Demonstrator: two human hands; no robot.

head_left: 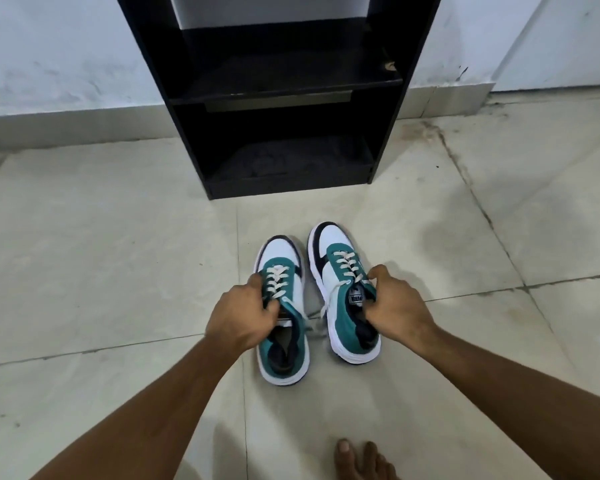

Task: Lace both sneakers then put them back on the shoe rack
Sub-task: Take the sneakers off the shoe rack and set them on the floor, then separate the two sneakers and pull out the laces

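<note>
Center frame: laced teal/white sneakers, left hand (238, 315) gripping left sneaker (284, 313), right hand (399, 306) gripping right sneaker (343, 292); black shoe rack (388, 133) shelves bare, up top.

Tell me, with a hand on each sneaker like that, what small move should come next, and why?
Probably lift both sneakers and carry them forward to the shoe rack. Both look laced, the left hand has a grip on the left sneaker at its tongue, the right hand on the right sneaker at its collar, and the rack's shelves ahead look bare.
</note>
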